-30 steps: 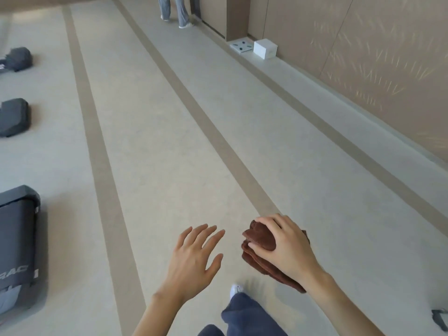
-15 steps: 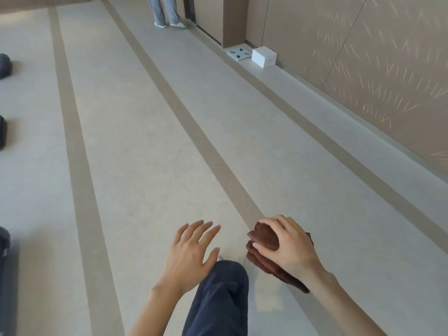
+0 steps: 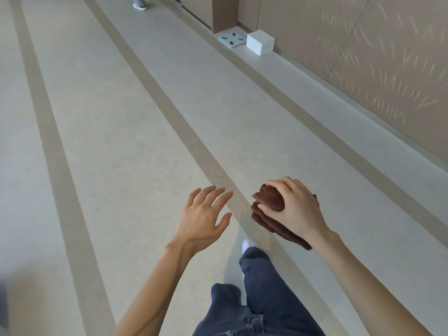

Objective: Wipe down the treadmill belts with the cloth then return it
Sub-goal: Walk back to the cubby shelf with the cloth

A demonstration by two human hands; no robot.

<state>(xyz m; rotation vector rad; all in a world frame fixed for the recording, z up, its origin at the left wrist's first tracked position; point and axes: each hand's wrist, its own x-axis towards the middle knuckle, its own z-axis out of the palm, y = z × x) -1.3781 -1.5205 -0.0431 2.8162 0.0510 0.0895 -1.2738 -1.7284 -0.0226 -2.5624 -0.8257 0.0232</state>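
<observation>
A folded dark brown cloth [image 3: 269, 202] is held in the air at waist height, above the floor. My right hand [image 3: 294, 209] grips it from above, fingers curled round its top fold. Just to its left my left hand [image 3: 206, 215] hovers with fingers spread and holds nothing. No treadmill belt shows clearly; only a blurred dark shape [image 3: 3, 299] sits at the lower left edge.
A pale floor with tan stripes [image 3: 169, 105] runs ahead. Along the right wall [image 3: 363, 57] a white box [image 3: 260, 42] and a flat white scale [image 3: 231, 39] sit on a low ledge. Another person's foot [image 3: 139, 6] stands far ahead. My legs in blue jeans [image 3: 261, 299] are below.
The view has swung right and forward as I walk; the treadmills at the left have left the frame. The white box looks closer. My right hand still grips the cloth.
</observation>
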